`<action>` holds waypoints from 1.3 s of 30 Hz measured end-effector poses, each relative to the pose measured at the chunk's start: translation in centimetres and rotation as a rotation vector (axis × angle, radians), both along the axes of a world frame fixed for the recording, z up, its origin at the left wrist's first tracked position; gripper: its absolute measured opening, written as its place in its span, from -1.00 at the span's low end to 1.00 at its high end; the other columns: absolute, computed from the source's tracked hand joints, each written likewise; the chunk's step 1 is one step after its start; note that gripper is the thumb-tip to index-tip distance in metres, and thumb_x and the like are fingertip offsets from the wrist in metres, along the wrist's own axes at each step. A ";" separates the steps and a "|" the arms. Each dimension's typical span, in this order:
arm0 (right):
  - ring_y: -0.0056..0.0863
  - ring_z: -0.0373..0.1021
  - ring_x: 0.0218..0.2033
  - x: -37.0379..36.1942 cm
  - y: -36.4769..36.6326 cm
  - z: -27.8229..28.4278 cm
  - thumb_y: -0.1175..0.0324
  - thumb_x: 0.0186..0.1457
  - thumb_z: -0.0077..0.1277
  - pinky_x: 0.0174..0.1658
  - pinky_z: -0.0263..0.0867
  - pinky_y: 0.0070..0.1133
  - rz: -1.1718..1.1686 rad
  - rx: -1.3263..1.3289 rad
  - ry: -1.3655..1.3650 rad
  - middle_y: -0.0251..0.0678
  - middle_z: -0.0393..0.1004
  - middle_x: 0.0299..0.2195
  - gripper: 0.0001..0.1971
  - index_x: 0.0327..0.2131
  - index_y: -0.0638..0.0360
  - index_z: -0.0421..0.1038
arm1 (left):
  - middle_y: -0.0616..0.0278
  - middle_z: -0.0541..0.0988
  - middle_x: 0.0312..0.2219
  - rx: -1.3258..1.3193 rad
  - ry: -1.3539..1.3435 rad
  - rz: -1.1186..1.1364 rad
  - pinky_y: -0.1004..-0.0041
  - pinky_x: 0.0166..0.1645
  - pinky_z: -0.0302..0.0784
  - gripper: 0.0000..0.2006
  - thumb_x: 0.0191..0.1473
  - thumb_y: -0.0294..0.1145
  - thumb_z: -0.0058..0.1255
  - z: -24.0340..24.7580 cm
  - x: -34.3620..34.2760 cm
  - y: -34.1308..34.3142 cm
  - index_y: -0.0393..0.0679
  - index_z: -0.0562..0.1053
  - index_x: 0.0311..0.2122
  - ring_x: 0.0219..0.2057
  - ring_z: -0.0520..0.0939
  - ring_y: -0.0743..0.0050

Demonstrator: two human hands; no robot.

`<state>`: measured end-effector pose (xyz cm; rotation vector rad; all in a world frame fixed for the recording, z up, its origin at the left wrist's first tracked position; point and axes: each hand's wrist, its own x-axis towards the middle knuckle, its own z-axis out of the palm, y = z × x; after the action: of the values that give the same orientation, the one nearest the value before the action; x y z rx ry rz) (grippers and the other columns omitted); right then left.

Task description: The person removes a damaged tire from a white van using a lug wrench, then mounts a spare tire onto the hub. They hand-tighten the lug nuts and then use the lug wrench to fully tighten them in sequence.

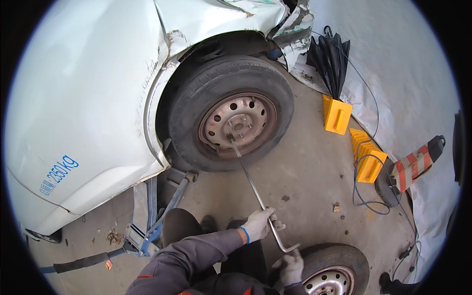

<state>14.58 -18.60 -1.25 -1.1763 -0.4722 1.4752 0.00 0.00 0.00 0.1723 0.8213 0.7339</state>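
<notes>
On the rusty wheel hub (239,125) sits the socket end of our lug wrench (255,191), angled toward us. Our left hand (258,223) is wrapped closed round its shaft; our right hand (291,265) clasps the bent end beside the spare wheel (334,273). A scissor jack (152,223) stands under the white car (88,98).

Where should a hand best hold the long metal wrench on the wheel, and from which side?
Probably at the bent crank end of the wrench, nearest the person, coming from below. Its far tip sits on a wheel nut, and the bend gives leverage. The left hand grips the shaft; the right hand is at the crank.
</notes>
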 end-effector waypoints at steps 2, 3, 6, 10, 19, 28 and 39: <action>-0.50 0.49 -0.54 2.0 0.9 3.7 0.54 0.07 -0.17 -0.39 0.45 -0.56 -0.015 0.122 -0.214 -0.06 0.60 -0.18 -0.40 0.25 0.25 0.23 | 0.31 0.40 -0.55 0.037 -0.056 0.007 -0.07 -0.02 0.63 -0.85 0.37 -0.33 -0.23 -0.4 1.6 0.7 -0.11 0.33 -0.25 -0.51 0.54 0.23; -0.52 0.47 -0.55 1.0 0.4 4.9 0.55 0.08 -0.19 -0.39 0.44 -0.58 0.234 0.133 -0.240 -0.10 0.60 -0.16 -0.42 0.25 0.25 0.25 | 0.31 0.40 -0.56 -0.131 0.070 0.004 -0.07 -0.02 0.63 -0.85 0.38 -0.34 -0.24 -0.3 -3.7 -3.4 -0.11 0.33 -0.25 -0.51 0.54 0.23; -0.54 0.44 -0.58 -2.6 -1.3 7.0 0.58 0.11 -0.21 -0.38 0.42 -0.62 0.535 0.139 -0.236 -0.16 0.59 -0.11 -0.44 0.24 0.27 0.27 | 0.34 0.41 -0.56 -0.136 -0.008 -0.018 -0.08 -0.03 0.63 -0.83 0.38 -0.32 -0.28 2.6 -0.3 -0.4 -0.12 0.33 -0.25 -0.52 0.55 0.22; -0.55 0.42 -0.59 -0.4 -1.8 1.3 0.56 0.09 -0.21 -0.41 0.42 -0.60 -0.031 -0.034 -0.102 -0.12 0.60 -0.21 -0.47 0.19 0.38 0.27 | 0.32 0.42 -0.56 -0.087 0.018 0.010 -0.07 -0.05 0.65 -0.83 0.38 -0.32 -0.26 1.8 -0.6 -0.5 -0.14 0.33 -0.25 -0.53 0.55 0.23; -0.53 0.47 -0.53 0.1 -0.1 5.2 0.57 0.12 -0.23 -0.36 0.43 -0.58 -0.237 0.070 -0.258 -0.28 0.45 -0.48 -0.38 0.31 0.29 0.12 | 0.29 0.39 -0.57 -0.100 0.089 0.105 -0.10 -0.05 0.63 -0.85 0.38 -0.34 -0.24 1.9 -0.5 0.0 -0.17 0.31 -0.23 -0.58 0.47 0.23; -0.57 0.45 -0.53 0.6 -0.7 7.6 0.53 0.10 -0.23 -0.36 0.42 -0.64 -0.003 0.043 -0.302 -0.02 0.55 -0.02 -0.40 0.28 0.36 0.16 | 0.34 0.37 -0.59 -0.102 0.060 0.092 -0.05 -0.02 0.63 -0.81 0.39 -0.34 -0.27 1.5 -0.8 0.3 -0.14 0.32 -0.29 -0.58 0.46 0.30; -0.53 0.45 -0.53 -0.9 -1.4 7.9 0.60 0.07 -0.23 -0.32 0.43 -0.59 0.498 0.132 -0.248 -0.15 0.56 -0.16 -0.35 0.31 0.26 0.12 | 0.35 0.36 -0.60 -0.075 0.007 0.080 -0.04 -0.04 0.64 -0.79 0.39 -0.34 -0.27 1.7 0.0 2.0 -0.14 0.34 -0.32 -0.57 0.44 0.35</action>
<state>13.70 -20.00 6.66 -1.1924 -1.0782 1.6881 -0.02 1.97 1.71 0.0747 0.8656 0.7769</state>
